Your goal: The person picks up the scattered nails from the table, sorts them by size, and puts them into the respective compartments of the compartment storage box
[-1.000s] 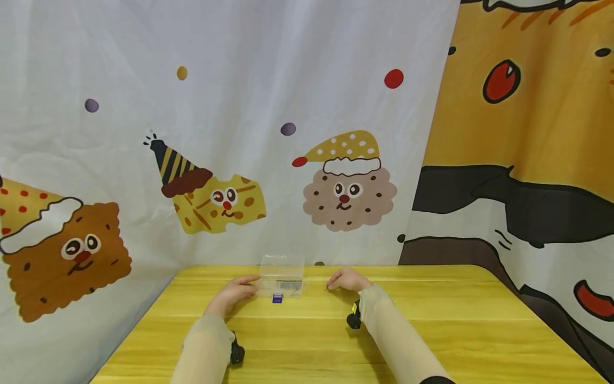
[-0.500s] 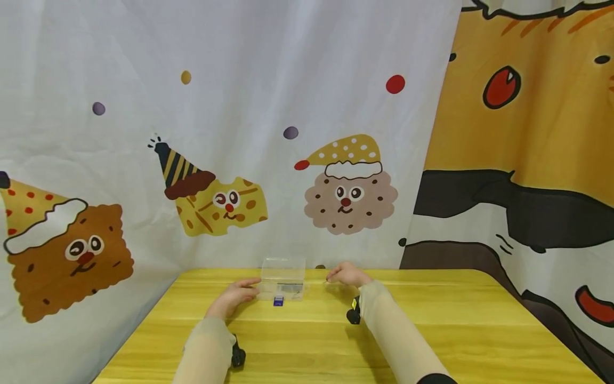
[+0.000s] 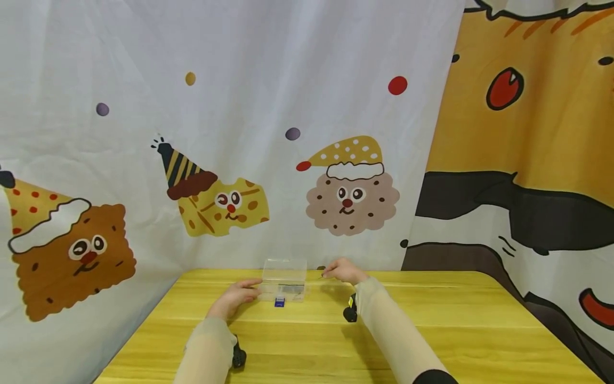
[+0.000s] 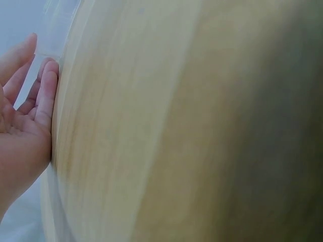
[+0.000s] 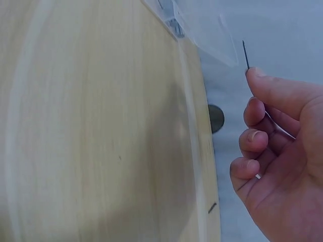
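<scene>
A clear plastic box [image 3: 284, 271] with its lid raised stands near the table's far edge. Inside lie small dark and grey pieces, too small to make out; a blue label [image 3: 280, 302] shows at its front. My left hand [image 3: 236, 298] is at the box's left side, fingers fairly straight, fingertips at the box wall; the left wrist view shows its little-finger side along the table. To the right of the box, my right hand [image 3: 346, 271] is raised above the table. Its thumb and forefinger pinch a thin dark needle-like rod [image 5: 245, 53], whose tip points toward the box's side.
The wooden table [image 3: 307, 341] ends just behind the box, against a printed curtain [image 3: 288, 213]. A short dark mark or piece [image 5: 212, 207] shows near the table's edge in the right wrist view. Black wrist cameras sit at both wrists.
My right hand has lifted a little off the table and shifted left toward the box with the needle-like rod. My left hand stays beside the box. The head view has shifted slightly.
</scene>
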### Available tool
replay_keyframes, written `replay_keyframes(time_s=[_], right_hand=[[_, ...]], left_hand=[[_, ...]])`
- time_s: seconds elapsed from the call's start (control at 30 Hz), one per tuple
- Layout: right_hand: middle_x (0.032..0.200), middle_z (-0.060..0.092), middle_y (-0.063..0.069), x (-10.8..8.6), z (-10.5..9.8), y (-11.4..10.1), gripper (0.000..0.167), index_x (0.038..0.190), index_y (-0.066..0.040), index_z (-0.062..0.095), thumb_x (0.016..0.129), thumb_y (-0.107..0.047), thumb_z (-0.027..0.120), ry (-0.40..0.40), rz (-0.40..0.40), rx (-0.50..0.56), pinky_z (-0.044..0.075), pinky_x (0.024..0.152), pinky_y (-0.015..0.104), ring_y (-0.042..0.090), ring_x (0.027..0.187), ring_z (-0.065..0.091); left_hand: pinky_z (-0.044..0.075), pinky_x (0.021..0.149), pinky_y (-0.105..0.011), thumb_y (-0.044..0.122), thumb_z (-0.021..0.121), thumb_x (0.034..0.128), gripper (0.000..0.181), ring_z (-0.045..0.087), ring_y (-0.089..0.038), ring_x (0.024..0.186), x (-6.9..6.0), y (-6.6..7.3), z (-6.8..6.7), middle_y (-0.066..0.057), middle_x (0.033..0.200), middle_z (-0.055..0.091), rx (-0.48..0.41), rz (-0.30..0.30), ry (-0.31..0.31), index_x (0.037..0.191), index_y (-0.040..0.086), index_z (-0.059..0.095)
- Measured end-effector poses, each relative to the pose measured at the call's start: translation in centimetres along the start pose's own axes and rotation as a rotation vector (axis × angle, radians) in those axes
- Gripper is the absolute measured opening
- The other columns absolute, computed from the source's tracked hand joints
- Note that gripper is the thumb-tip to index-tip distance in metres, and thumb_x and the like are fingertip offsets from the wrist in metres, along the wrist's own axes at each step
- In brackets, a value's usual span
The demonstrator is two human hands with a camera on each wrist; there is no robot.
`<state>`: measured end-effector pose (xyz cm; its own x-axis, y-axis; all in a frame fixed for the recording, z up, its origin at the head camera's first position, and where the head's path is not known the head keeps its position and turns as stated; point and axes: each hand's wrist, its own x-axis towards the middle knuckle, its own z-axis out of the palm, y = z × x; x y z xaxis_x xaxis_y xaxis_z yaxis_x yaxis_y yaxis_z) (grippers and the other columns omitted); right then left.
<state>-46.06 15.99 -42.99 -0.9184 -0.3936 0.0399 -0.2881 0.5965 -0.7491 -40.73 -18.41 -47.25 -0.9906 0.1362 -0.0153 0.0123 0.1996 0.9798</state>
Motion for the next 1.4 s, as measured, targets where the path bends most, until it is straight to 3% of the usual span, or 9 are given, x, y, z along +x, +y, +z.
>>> replay_keyframes(time_s=[0.2, 0.4, 0.53, 0.67, 0.77, 1.07, 1.4], right_hand=[[0.115, 0.067, 0.013, 0.8, 1.2, -0.3, 0.022, 0.106, 0.003, 0.073, 0.091, -0.013, 0.068, -0.004, -0.049, 0.034, 0.047, 0.093, 0.048, 0.031, 0.111, 0.058], [0.105, 0.07, 0.013, 0.8, 2.3, -1.6, 0.018, 0.103, 0.004, 0.073, 0.091, -0.009, 0.067, 0.012, -0.097, 0.041, 0.049, 0.091, 0.045, 0.029, 0.102, 0.062], [0.103, 0.07, 0.012, 0.8, 3.1, -2.4, 0.019, 0.102, 0.004, 0.073, 0.091, -0.009, 0.066, 0.004, -0.127, 0.019, 0.049, 0.09, 0.044, 0.028, 0.101, 0.063], [0.105, 0.069, 0.018, 0.2, 3.6, -3.6, 0.02, 0.104, 0.009, 0.071, 0.092, -0.005, 0.063, -0.027, -0.154, 0.046, 0.049, 0.091, 0.046, 0.031, 0.102, 0.062], [0.104, 0.069, 0.02, -0.2, 4.0, -4.3, 0.019, 0.103, 0.011, 0.07, 0.092, -0.002, 0.062, -0.041, -0.162, 0.062, 0.048, 0.091, 0.048, 0.033, 0.101, 0.061], [0.096, 0.07, 0.011, 1.4, 5.5, -2.8, 0.014, 0.096, 0.005, 0.073, 0.09, -0.002, 0.063, -0.058, -0.166, 0.001, 0.051, 0.069, 0.029, 0.015, 0.077, 0.059], [0.09, 0.07, 0.011, 1.1, 6.3, -3.3, 0.011, 0.094, 0.006, 0.072, 0.089, 0.0, 0.064, -0.046, -0.136, 0.003, 0.044, 0.059, 0.024, 0.011, 0.066, 0.051]], left_hand=[[0.045, 0.096, -0.046, 0.0, 0.061, 0.0918, 0.044, 0.057, -0.029, 0.109, 0.0, 0.2, 0.0, -0.029, 0.136, 0.048, 0.004, -0.002, -0.007, 0.135, -0.006, 0.053], [0.043, 0.098, -0.048, 0.001, 0.059, 0.0932, 0.044, 0.055, -0.034, 0.114, -0.3, 0.4, -0.1, -0.029, 0.138, 0.046, 0.018, 0.01, -0.031, 0.136, -0.007, 0.051], [0.045, 0.097, -0.043, 0.004, 0.059, 0.0937, 0.045, 0.058, -0.028, 0.11, -0.3, 0.1, -0.4, -0.028, 0.136, 0.048, 0.018, 0.041, -0.073, 0.137, -0.006, 0.051], [0.045, 0.097, -0.045, 0.004, 0.059, 0.0939, 0.044, 0.058, -0.029, 0.11, -0.5, 0.3, -0.2, -0.028, 0.134, 0.05, 0.024, 0.044, -0.068, 0.137, -0.005, 0.051], [0.042, 0.099, -0.05, 0.001, 0.058, 0.0938, 0.044, 0.055, -0.035, 0.114, -0.7, 0.6, 0.1, -0.03, 0.136, 0.048, 0.019, 0.015, -0.04, 0.137, -0.007, 0.05], [0.043, 0.099, -0.047, 0.0, 0.059, 0.0932, 0.045, 0.056, -0.03, 0.111, -0.1, 0.2, 0.0, -0.029, 0.132, 0.051, 0.003, 0.002, -0.024, 0.136, -0.007, 0.05], [0.045, 0.097, -0.047, -0.001, 0.061, 0.0918, 0.044, 0.058, -0.028, 0.108, -0.2, 0.3, 0.0, -0.029, 0.132, 0.052, 0.0, -0.001, -0.006, 0.135, -0.007, 0.052]])
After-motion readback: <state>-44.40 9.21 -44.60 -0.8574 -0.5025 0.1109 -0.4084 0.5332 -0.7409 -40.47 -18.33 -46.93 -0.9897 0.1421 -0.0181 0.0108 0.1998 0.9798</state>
